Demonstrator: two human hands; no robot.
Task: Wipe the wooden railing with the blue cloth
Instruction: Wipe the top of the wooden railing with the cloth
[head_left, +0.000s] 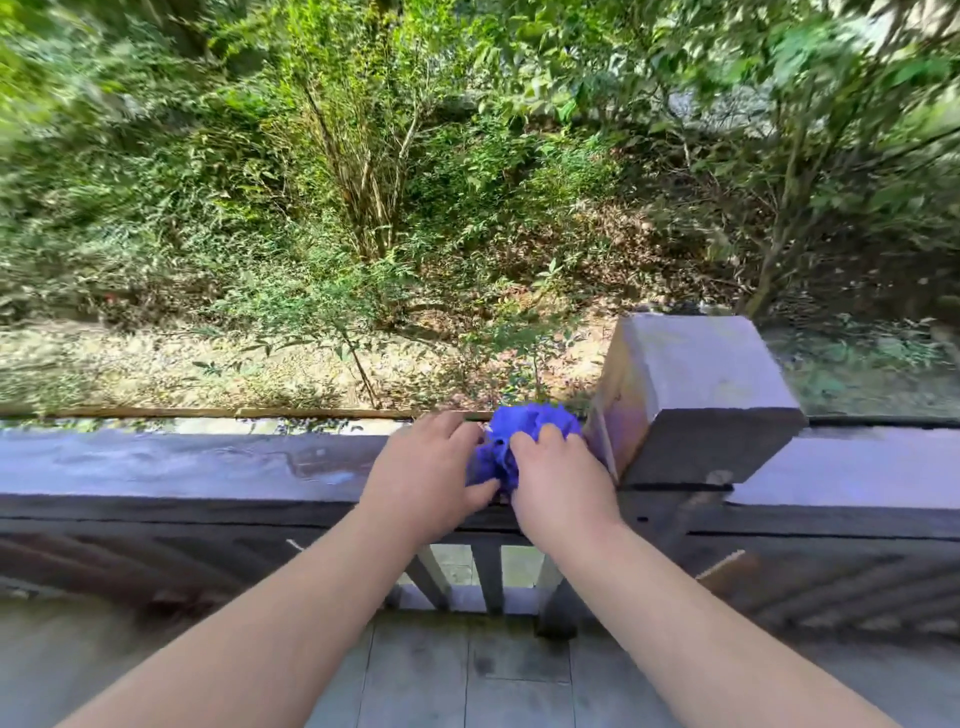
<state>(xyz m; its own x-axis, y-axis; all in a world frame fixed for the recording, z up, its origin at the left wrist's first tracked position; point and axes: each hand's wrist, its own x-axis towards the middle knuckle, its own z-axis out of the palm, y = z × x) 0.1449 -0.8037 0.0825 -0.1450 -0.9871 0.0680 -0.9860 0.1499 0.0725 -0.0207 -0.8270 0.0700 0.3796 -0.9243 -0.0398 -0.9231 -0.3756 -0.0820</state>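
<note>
The dark wooden railing (182, 462) runs across the view, its top rail wet and shiny. A crumpled blue cloth (506, 434) lies bunched on the top rail, right beside a square wooden post (696, 384). My left hand (426, 478) rests on the rail and grips the cloth's left side with thumb and fingers. My right hand (558, 478) presses down on the cloth's right part, fingers curled into it. Much of the cloth is hidden under both hands.
The square post rises above the rail just right of my hands. Below the rail are vertical balusters (488, 577) and a grey plank floor (467, 675). Beyond the railing the ground drops to bushes, trees and dry leaves.
</note>
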